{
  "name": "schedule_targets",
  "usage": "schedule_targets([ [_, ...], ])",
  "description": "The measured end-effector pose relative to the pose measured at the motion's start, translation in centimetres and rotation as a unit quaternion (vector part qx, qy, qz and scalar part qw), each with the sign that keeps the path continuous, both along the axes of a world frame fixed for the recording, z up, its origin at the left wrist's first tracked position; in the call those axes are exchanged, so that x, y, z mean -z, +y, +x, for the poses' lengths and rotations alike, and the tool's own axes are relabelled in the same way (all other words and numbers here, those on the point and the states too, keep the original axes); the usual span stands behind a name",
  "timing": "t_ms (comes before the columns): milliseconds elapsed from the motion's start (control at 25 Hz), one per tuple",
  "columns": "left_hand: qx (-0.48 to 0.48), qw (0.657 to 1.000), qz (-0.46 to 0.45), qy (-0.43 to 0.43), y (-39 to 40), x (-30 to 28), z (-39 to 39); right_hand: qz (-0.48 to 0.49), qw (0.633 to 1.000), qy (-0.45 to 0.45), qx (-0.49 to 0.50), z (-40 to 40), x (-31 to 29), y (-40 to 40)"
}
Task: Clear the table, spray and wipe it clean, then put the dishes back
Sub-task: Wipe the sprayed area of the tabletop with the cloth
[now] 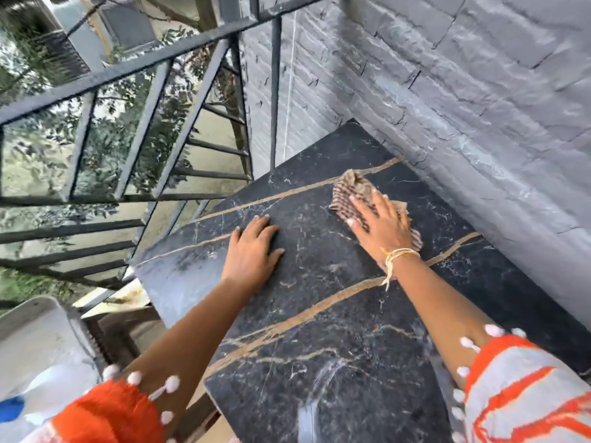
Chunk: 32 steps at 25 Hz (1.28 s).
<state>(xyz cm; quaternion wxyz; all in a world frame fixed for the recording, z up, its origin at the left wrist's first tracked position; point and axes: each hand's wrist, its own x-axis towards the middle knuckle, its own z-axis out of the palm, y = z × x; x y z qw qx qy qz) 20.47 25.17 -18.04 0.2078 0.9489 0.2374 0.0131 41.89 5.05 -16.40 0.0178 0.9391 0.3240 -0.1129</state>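
The black marble-patterned tabletop with tan veins stood against a grey rough-faced brick wall, beside a dark metal railing with foliage beyond it, and no dishes showed anywhere on its visible surface, so the clearing step looked done and the wiping step appeared to be in hand. The right hand lay flat on a crumpled brown-and-cream checked cloth near the table's far side, close to the wall; its fingers were stretched out straight and spread, pressing the cloth down rather than gripping it, which would suit pushing it across the stone. A pale thread bracelet circled that wrist. The left hand rested palm down on the bare tabletop, well apart from the cloth, fingers straight and slightly spread, holding nothing; it probably served as a brace while the person leaned toward the far corner. Both forearms came out of orange-and-white sleeves trimmed with small white bobbles. A pale, blurred object with a blue patch sat at the lower left, off the table; I could not tell what it was.
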Motion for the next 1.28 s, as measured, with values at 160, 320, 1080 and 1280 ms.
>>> schedule_targets([
  [160,0.069,0.997,-0.015,0.017,-0.3,-0.8,6.9,0.011,0.997,-0.005,0.080,5.4,0.5,-1.8],
  [320,0.086,0.995,0.006,0.042,-0.2,0.0,8.7,0.028,0.985,-0.003,0.170,9.2,0.8,-3.6],
  [1080,0.062,0.997,0.047,-0.010,-0.7,0.6,8.3,0.017,0.998,-0.031,-0.055,12.1,1.3,7.9],
  [1280,0.052,0.997,0.052,-0.009,-0.7,0.6,8.2,0.052,0.982,-0.011,0.182,13.3,1.9,7.9],
])
